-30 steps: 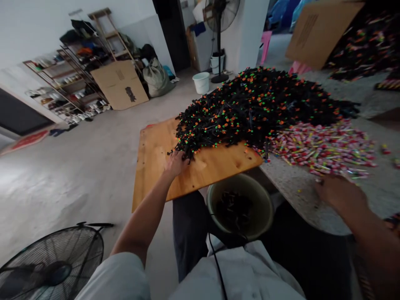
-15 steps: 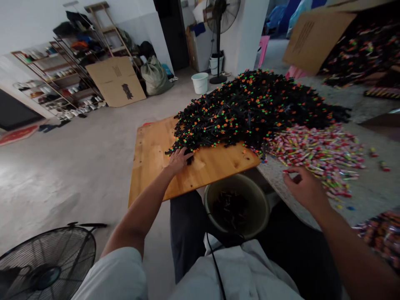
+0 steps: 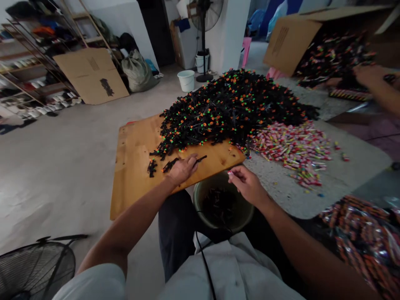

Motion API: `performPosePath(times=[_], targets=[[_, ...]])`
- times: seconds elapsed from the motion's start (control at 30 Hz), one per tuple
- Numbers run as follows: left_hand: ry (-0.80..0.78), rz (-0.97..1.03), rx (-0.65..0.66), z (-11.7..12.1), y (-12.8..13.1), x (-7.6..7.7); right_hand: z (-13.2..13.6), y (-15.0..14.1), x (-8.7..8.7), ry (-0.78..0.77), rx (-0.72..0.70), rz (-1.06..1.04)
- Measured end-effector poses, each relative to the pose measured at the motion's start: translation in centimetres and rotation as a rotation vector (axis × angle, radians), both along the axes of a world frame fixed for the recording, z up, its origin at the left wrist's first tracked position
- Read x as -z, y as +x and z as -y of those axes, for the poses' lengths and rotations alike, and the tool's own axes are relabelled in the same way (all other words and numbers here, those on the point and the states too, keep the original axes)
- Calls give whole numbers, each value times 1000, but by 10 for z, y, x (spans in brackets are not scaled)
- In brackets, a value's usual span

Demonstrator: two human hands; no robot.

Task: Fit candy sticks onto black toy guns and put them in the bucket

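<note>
My left hand [image 3: 183, 170] is on the wooden board, its fingers closed over a small black toy gun [image 3: 201, 159] whose barrel sticks out to the right. Two more toy guns, a left one [image 3: 152, 168] and one beside my wrist [image 3: 170, 165], lie loose on the board [image 3: 134, 154]. Behind them rises a large heap of black toy guns [image 3: 231, 108] with orange and green tips. Over the bucket's right rim, my right hand [image 3: 250, 186] pinches a small pink-and-white candy tube [image 3: 230, 173], mostly covered by the fingers.
A bucket [image 3: 197, 200] with dark pieces inside stands between my knees. Pink candy tubes [image 3: 293, 146] are piled on the grey table [image 3: 353, 166]. Bagged goods [image 3: 365, 237] lie at lower right. Another person's hands [image 3: 371, 77] are by an open carton [image 3: 290, 41]. A fan [image 3: 37, 266] stands lower left.
My left hand has drawn back from the heap's edge, with toy guns now spread on the board. My right hand has moved left from the candy pile to the bucket, holding a candy tube.
</note>
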State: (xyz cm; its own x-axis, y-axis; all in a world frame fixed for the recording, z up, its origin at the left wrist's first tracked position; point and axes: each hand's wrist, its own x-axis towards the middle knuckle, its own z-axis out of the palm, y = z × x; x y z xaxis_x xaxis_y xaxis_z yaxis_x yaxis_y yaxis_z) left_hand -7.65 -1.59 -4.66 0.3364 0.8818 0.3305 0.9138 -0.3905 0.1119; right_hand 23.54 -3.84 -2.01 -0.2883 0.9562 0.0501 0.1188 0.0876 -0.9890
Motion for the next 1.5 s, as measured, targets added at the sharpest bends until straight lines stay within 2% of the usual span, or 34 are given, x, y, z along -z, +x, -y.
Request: performPosePath(times=[0.1,0.17,0.37,0.47,0.77,0.97,1.13,1.37,1.5], targets=[[60,78,150,13,24,-2,0,-7,-12,-25,-17,-93],[128,112,201,19,37,-9,1,-10,-18,-32,-26,-128],[169,29,161,32,61,-39,4,-7,-22,1,-75,-103],[157,26,167,34,65,-46,5,-3,-22,14,-90,-64],[97,48,175,36,67,-44,9,-3,-25,10,-83,-37],[99,55,171,38,69,-46,8,-2,-17,-69,-95,-100],[139,36,191,39,70,-46,6,0,-12,-77,-126,-110],[111,67,195,39,72,-47,9,-5,-14,-206,-136,-269],[118,90,178,41,76,-47,12,-10,-15,-254,-96,-325]])
